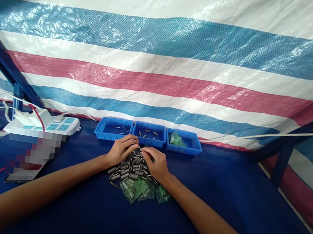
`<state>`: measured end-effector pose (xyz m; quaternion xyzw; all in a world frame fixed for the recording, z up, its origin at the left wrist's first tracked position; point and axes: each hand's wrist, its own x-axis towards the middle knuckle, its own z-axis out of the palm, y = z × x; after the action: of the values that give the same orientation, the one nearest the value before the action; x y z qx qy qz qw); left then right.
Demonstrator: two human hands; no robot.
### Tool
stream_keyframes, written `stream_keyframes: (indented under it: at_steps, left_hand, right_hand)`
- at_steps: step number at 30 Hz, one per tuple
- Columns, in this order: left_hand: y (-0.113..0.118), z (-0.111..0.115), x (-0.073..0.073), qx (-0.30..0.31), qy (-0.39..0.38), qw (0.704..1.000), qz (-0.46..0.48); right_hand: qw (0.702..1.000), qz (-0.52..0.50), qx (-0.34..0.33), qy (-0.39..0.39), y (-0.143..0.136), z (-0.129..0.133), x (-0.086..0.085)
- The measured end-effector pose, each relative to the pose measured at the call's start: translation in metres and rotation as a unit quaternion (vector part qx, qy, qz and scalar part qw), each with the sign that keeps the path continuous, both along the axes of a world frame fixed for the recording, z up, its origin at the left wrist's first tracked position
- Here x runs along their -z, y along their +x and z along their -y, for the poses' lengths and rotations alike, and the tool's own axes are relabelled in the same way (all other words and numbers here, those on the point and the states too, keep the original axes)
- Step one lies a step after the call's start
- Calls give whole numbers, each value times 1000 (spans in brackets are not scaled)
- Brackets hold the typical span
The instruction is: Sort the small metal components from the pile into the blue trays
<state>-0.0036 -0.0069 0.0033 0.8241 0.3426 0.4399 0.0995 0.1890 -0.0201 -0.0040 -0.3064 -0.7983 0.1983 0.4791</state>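
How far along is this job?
Early, it seems: few thin pieces in the left tray, few blocks in the middle tray, green packets in the right tray. Left hand and right hand meet at a small piece. A mixed pile and loose packets are left.

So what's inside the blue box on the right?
The right box holds green packets at its left end. They hide the bottom there, so anything underneath can't be seen.

1. I seem to be at a workshop-style sorting bench: small metal parts [132,168] lie heaped on my blue tabletop [78,215].
2. Three blue bins [148,142] stand behind the heap.
3. Striped plastic sheeting [169,36] walls me in, beside blue framing [281,162].
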Motion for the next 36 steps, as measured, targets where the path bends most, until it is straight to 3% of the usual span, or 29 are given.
stream_keyframes:
  at_steps: [20, 36]
  left_hand:
    - [-2, -2, 2, 26, -26, 999, -27]
    - [-2, -4, 6, 46, -18, 998, -41]
  right_hand:
    - [999, -5, -17, 41, 0, -2, 6]
    - [999, -42, 18, -26, 0, -1, 2]
